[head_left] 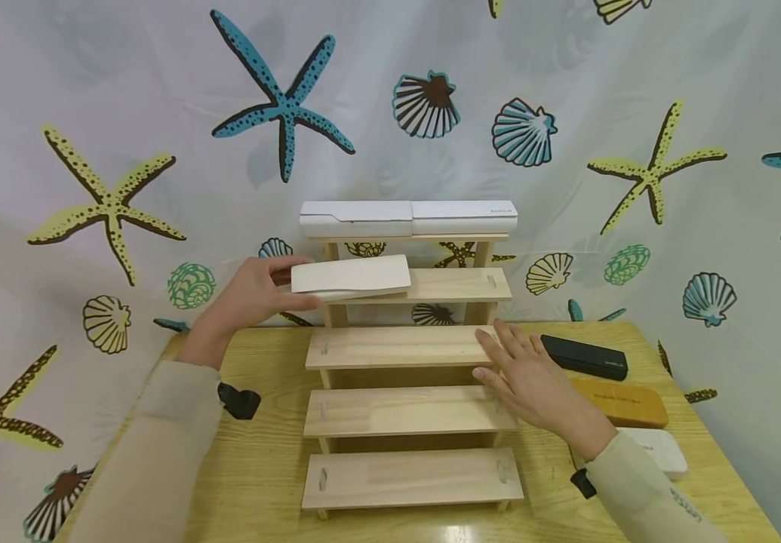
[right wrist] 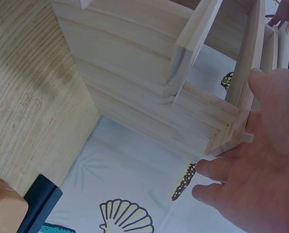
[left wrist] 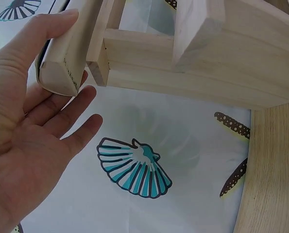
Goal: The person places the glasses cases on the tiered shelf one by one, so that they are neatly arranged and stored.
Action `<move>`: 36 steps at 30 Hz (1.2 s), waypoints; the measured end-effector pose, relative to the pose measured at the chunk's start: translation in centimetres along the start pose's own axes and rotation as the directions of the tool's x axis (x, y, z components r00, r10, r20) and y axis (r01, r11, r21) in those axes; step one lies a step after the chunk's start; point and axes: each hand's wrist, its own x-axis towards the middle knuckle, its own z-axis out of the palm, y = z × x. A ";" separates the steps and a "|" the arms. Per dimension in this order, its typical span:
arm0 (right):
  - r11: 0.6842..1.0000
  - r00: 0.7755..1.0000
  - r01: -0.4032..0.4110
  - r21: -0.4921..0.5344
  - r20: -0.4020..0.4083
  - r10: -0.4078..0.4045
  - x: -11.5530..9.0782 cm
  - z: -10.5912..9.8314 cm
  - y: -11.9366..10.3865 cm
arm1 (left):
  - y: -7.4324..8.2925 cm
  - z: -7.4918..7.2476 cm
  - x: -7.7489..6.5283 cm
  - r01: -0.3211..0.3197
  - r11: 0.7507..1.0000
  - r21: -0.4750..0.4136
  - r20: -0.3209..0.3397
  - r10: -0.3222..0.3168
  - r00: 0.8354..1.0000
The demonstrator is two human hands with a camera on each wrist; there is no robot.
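Note:
My left hand (head_left: 259, 290) grips the left end of a white glasses case (head_left: 351, 276) at the second tier from the top of a stepped wooden rack (head_left: 407, 411). In the left wrist view, the thumb lies on one side of the case (left wrist: 69, 56) and fingers reach round the other. My right hand (head_left: 533, 381) rests at the right end of the middle tier, its fingers extended over the wood. The right wrist view has that hand (right wrist: 261, 155) against the end of the shelf board.
Two white cases (head_left: 356, 219) lie end to end on the top tier. On the wooden table (head_left: 254, 460), right of the rack, are a black case (head_left: 585, 357), an orange-brown case (head_left: 624, 402) and a white case (head_left: 662, 450). A patterned curtain (head_left: 390, 173) hangs behind.

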 end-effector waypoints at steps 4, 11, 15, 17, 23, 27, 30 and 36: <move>1.000 1.000 0.001 -0.004 -0.002 -0.001 0.0 0.1 0.0 | 0.0 0.3 0.5 -0.021 1.000 0.007 0.012 0.020 1.000; 1.000 1.000 -0.003 -0.001 -0.005 0.003 -0.1 0.2 0.1 | 0.1 0.5 1.0 -0.040 0.999 0.018 0.047 0.039 0.998; 1.000 1.000 -0.003 -0.002 -0.007 0.003 -0.2 0.2 0.0 | 0.1 0.5 1.1 -0.031 0.999 0.019 0.055 0.030 0.998; 1.000 1.000 -0.001 -0.005 -0.007 0.001 -0.2 0.2 0.0 | 0.1 0.5 1.2 -0.025 1.000 0.019 0.063 0.023 0.998; 1.000 1.000 0.000 -0.005 -0.008 0.000 -0.2 0.3 0.0 | 0.0 0.5 1.3 -0.025 0.999 0.036 0.078 0.022 0.997; 1.000 1.000 0.000 -0.001 -0.007 0.000 -0.2 0.2 -0.1 | -0.1 0.6 1.4 -0.037 0.999 0.017 0.072 0.036 0.997; 1.000 1.000 0.003 -0.007 -0.009 -0.004 -0.2 0.2 -0.1 | -0.2 0.6 1.4 -0.045 0.999 -0.002 0.068 0.045 0.997; 1.000 1.000 0.009 -0.008 -0.012 -0.009 -0.1 0.3 -0.1 | -0.3 0.7 1.3 -0.052 0.998 -0.044 0.064 0.054 0.996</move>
